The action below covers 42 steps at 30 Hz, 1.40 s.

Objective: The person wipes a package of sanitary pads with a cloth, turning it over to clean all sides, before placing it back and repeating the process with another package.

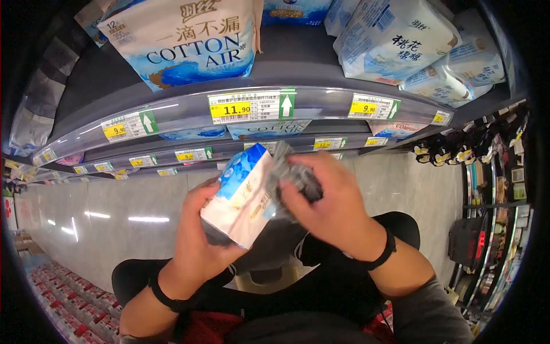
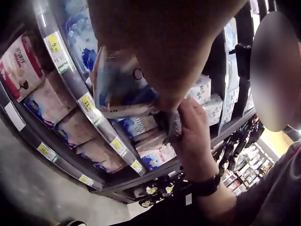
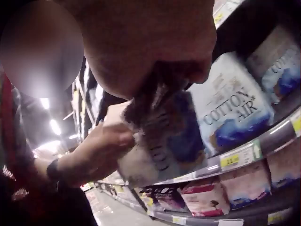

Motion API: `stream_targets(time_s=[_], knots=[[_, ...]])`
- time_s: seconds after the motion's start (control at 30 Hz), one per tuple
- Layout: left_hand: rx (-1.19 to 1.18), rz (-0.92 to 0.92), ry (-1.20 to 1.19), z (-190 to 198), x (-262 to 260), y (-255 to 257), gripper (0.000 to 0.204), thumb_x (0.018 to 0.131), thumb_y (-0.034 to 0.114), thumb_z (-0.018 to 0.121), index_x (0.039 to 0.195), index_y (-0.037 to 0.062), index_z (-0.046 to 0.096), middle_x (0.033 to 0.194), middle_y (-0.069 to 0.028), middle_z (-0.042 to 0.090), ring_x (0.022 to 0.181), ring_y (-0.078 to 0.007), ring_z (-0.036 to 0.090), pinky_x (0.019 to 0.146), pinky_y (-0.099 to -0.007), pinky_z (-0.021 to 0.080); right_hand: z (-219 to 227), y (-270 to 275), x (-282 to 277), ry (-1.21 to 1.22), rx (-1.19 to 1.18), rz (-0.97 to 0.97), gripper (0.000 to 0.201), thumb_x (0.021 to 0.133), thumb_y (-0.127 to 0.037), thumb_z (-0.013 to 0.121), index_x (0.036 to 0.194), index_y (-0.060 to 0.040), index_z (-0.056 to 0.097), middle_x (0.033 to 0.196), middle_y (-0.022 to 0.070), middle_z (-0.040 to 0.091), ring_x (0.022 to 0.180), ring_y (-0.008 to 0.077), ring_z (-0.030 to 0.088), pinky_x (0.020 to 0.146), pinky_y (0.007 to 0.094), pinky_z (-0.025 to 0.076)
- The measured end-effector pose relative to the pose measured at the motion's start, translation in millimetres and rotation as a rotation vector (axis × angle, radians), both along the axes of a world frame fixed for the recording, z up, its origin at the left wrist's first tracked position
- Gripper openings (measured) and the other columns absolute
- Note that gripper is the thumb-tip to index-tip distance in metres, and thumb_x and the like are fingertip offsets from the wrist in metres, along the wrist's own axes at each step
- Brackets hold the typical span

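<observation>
In the head view my left hand [image 1: 192,246] grips a white and blue pack of sanitary pads [image 1: 243,198], tilted, thumb along one side and fingers beneath. My right hand [image 1: 329,200] holds a crumpled grey cloth [image 1: 282,172] at the pack's right upper edge. The left wrist view shows the cloth [image 2: 173,126] bunched in the right hand [image 2: 194,139], beside the held pack [image 2: 122,87]. From the right wrist the pack [image 3: 171,136] appears with "COTTON" lettering, the left hand [image 3: 101,146] at its side and the cloth, dark here, against its top.
Ahead is a shelf with a curved price rail [image 1: 189,109]. A standing COTTON AIR pack [image 1: 183,43] and a white pack [image 1: 395,40] are on it. Lower rails carry more tags. A black basket [image 1: 467,241] stands at right, and stacked red and white goods [image 1: 63,304] lie at lower left.
</observation>
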<state>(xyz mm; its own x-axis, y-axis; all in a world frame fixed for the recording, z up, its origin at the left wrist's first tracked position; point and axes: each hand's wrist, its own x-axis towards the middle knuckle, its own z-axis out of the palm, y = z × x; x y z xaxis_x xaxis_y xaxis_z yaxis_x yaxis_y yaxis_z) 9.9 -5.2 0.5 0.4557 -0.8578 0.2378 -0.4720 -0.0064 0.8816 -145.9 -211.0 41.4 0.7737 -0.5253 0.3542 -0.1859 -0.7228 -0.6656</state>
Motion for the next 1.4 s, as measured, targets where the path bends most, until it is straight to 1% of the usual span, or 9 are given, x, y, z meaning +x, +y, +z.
stream_targets(time_s=[0.23,0.4,0.53,0.7,0.87,1.0,1.07,1.17,1.4], knots=[[0.025,0.089,-0.064,5,-2,1,0.097,0.069,0.012,0.102,0.148,0.0032,0.046,0.143,-0.0232,0.058,0.128,-0.0378,0.064,0.109,-0.0444,0.052,9,38,-8,-0.077,-0.024,0.384,0.042,0.084,-0.018,0.090,0.120,-0.0028,0.073,0.095,0.0168,0.070,0.083,0.0356,0.070,0.076,0.0438,0.057],[0.019,0.080,-0.102,3,0,4,0.098,0.068,0.013,0.102,0.149,0.0035,0.047,0.141,-0.0240,0.060,0.127,-0.0391,0.065,0.108,-0.0449,0.052,5,5,-2,0.080,-0.051,0.060,0.036,0.088,-0.021,0.087,0.117,-0.0053,0.072,0.104,0.0180,0.072,0.090,0.0366,0.073,0.083,0.0426,0.060],[0.044,0.041,-0.238,12,0,2,0.093,0.068,0.016,0.101,0.146,0.0046,0.052,0.141,-0.0237,0.063,0.131,-0.0417,0.063,0.111,-0.0487,0.050,7,-17,2,-0.138,0.119,-0.034,0.034,0.089,-0.013,0.086,0.118,-0.0020,0.071,0.104,0.0194,0.075,0.093,0.0395,0.075,0.080,0.0439,0.059],[0.146,-0.038,-0.480,24,-1,-3,0.084,0.071,0.025,0.096,0.143,0.0064,0.057,0.148,-0.0201,0.064,0.136,-0.0420,0.060,0.115,-0.0547,0.046,15,-3,-5,-0.081,0.136,0.081,0.038,0.088,-0.016,0.088,0.120,-0.0037,0.072,0.104,0.0184,0.075,0.091,0.0394,0.074,0.081,0.0446,0.059],[0.138,-0.043,-0.357,24,-2,3,0.094,0.065,0.019,0.098,0.147,0.0036,0.054,0.142,-0.0219,0.064,0.133,-0.0431,0.060,0.115,-0.0541,0.046,12,20,-9,0.049,0.054,0.327,0.046,0.081,-0.024,0.092,0.120,-0.0069,0.073,0.099,0.0159,0.074,0.088,0.0395,0.072,0.081,0.0465,0.058],[0.165,0.010,-0.391,10,-16,9,0.108,0.070,0.016,0.093,0.162,0.0040,0.039,0.160,-0.0200,0.050,0.147,-0.0424,0.048,0.122,-0.0537,0.040,2,27,-17,0.086,0.158,0.179,0.044,0.082,-0.013,0.083,0.123,-0.0048,0.070,0.118,0.0212,0.072,0.113,0.0416,0.068,0.105,0.0504,0.051],[0.202,0.027,-0.394,6,-19,9,0.110,0.071,0.015,0.092,0.164,0.0050,0.035,0.162,-0.0194,0.048,0.148,-0.0428,0.046,0.122,-0.0541,0.040,-5,21,-13,0.058,0.112,0.096,0.040,0.087,-0.010,0.079,0.124,-0.0029,0.067,0.115,0.0194,0.071,0.108,0.0396,0.068,0.099,0.0454,0.052],[0.153,0.021,-0.374,-2,-13,11,0.113,0.071,0.014,0.092,0.166,0.0067,0.031,0.163,-0.0181,0.046,0.149,-0.0426,0.045,0.121,-0.0543,0.040,-17,13,-10,0.132,0.170,0.052,0.047,0.091,-0.012,0.077,0.136,-0.0069,0.064,0.134,0.0217,0.066,0.125,0.0378,0.063,0.111,0.0435,0.046],[0.182,-0.012,-0.298,18,-14,16,0.110,0.071,0.010,0.091,0.165,0.0078,0.032,0.161,-0.0161,0.045,0.146,-0.0416,0.046,0.118,-0.0543,0.043,31,26,-7,0.171,0.243,0.232,0.045,0.104,-0.024,0.074,0.138,0.0046,0.064,0.125,0.0244,0.073,0.117,0.0352,0.070,0.103,0.0447,0.054]])
